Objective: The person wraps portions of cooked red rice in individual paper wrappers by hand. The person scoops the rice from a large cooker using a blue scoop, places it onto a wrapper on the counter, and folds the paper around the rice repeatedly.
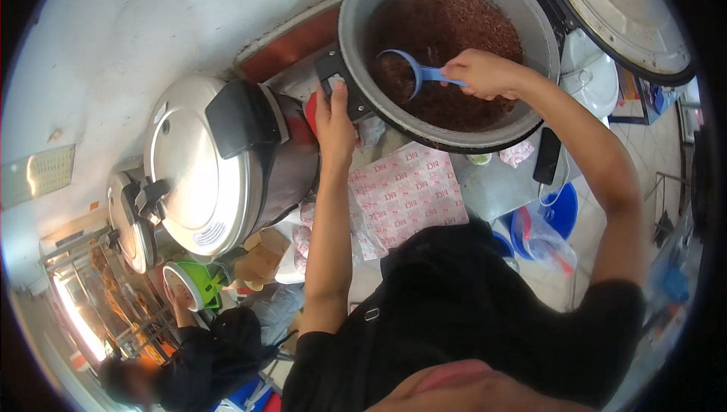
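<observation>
My right hand [485, 74] grips the handle of a blue plastic ladle [420, 74]. Its round head lies in reddish-brown cooked grain [448, 108] inside a large rice cooker [539, 31]. The grain looks dark and wet towards the left, lighter and coarser along the far right. On the cooker's near-left side, my left hand [337, 128] holds the black side handle [358, 99], thumb on top. The cooker's lid [622, 6] stands swung back at the upper right.
A closed steel-lidded cooker [199, 168] stands at left, a smaller one [128, 221] beyond it. Printed paper [406, 196] lies on the metal counter [491, 185]. A corded black device [547, 156] is by the counter's edge, above blue buckets [562, 207]. Another person [210, 355] holds a green-and-white container [196, 284].
</observation>
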{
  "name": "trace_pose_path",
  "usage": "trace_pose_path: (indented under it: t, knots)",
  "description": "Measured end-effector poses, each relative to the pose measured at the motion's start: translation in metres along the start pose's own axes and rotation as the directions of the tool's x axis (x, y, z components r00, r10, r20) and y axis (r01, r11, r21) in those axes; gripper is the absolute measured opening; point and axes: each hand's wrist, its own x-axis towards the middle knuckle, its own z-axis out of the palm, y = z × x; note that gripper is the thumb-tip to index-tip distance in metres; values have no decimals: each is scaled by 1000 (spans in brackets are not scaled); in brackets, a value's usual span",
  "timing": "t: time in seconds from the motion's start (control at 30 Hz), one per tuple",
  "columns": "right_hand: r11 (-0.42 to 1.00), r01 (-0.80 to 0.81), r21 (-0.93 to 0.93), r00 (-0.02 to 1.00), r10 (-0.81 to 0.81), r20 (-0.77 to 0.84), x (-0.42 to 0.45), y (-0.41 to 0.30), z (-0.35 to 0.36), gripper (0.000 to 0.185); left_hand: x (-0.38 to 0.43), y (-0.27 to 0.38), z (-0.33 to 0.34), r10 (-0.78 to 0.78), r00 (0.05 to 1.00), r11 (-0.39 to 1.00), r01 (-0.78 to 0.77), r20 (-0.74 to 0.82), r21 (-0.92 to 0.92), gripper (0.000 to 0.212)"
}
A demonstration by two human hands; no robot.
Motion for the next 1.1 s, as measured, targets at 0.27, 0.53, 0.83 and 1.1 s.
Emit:
trace_pose_path:
  t: [0.27,0.53,0.83,1.1]
  knots:
    - [861,182,474,983,-152,-102,-62,5,-24,39,-57,-13,-23,120,983,988,-133,-142,-82,60]
    - [636,129,760,977,-213,12,-138,35,47,38,-182,-138,-73,-178,982,844,188,-70,503,47]
    - [367,-175,913,955,-164,249,-102,192,226,42,-300,-247,-90,-235,938,467,338,-254,817,58]
    - [424,295,-856,570,-797,-199,-34,278,323,58,-298,-243,-73,-127,942,575,325,-310,751,49]
